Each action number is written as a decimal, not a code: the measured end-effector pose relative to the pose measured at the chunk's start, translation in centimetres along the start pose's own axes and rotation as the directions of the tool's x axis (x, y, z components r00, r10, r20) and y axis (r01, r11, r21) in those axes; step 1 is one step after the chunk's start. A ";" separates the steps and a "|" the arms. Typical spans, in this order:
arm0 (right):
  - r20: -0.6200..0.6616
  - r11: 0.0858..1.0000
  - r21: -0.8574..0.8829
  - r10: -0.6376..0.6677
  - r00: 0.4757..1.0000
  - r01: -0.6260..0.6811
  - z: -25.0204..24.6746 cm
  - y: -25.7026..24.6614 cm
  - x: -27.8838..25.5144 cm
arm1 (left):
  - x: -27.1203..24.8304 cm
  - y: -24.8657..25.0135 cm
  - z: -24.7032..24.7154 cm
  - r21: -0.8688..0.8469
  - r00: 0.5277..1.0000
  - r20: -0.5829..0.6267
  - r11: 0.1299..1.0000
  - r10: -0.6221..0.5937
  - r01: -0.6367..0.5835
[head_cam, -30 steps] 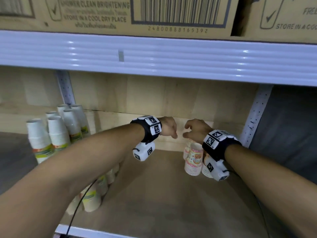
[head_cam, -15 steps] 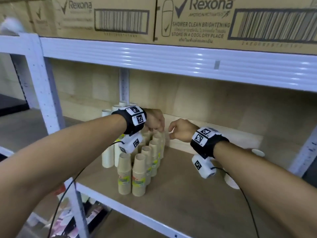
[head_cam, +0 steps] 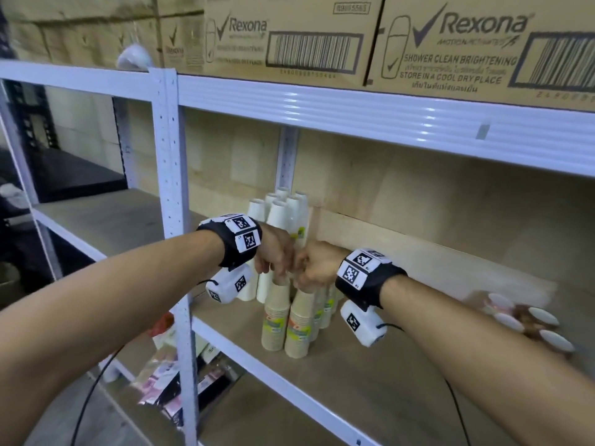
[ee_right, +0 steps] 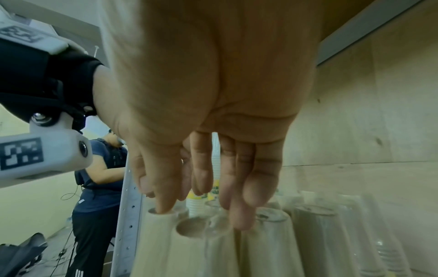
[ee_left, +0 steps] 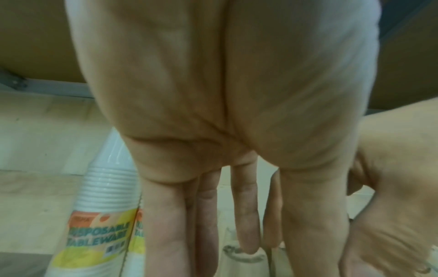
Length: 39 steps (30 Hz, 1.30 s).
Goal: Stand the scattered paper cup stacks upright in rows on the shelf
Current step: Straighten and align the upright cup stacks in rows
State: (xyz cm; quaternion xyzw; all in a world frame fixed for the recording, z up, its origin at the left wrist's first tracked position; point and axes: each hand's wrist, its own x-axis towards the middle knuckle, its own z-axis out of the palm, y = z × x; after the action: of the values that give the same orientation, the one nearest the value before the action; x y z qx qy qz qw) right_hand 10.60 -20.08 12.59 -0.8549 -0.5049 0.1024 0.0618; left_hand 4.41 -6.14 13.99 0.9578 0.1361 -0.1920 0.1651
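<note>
Several brown paper cup stacks (head_cam: pixel 297 326) stand upright in rows at the shelf's left end, wrapped in clear film (ee_right: pixel 315 234). Taller white stacks (head_cam: pixel 277 214) stand behind them, one bearing a yellow "Disposable Tableware" label (ee_left: pixel 104 221). My left hand (head_cam: pixel 277 260) and right hand (head_cam: pixel 310 268) hover side by side, almost touching, over the brown stacks. The left fingers (ee_left: pixel 246 224) point straight down onto a stack top (ee_left: pixel 241 260). A right fingertip (ee_right: pixel 163 204) rests on another stack's top (ee_right: pixel 166 217). Patterned cup stacks (head_cam: pixel 528 320) sit blurred at the right.
A white perforated upright (head_cam: pixel 170 188) stands just left of the cups. The beam above (head_cam: pixel 354 107) carries Rexona cartons (head_cam: pixel 450 43). Bare shelf board (head_cam: pixel 402 365) lies between the brown and patterned cups. Packets (head_cam: pixel 167 381) lie below. Another person (ee_right: pixel 99 168) stands beyond the upright.
The view and both hands have swung left, from the patterned cups to the brown stacks. The hands have drawn together and now touch the stack tops.
</note>
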 end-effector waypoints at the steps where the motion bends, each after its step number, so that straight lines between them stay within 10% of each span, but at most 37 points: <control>1: 0.000 1.000 -0.009 0.008 1.000 -0.008 0.2 -0.1 0.1 | -0.1 -0.1 0.3 -0.015 1.000 0.005 1.000 -0.002 0.002; 39: 0.175 0.993 0.014 0.113 0.978 -0.117 -0.9 4.2 -3.0 | 1.7 5.5 0.4 0.077 0.996 0.075 0.996 0.042 -0.048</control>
State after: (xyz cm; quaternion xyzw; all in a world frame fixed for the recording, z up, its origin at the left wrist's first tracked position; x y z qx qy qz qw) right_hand 12.93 -24.73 12.96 -0.8696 -0.4568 0.1860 0.0218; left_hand 7.61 -10.99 14.36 0.9587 0.1006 -0.2283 0.1363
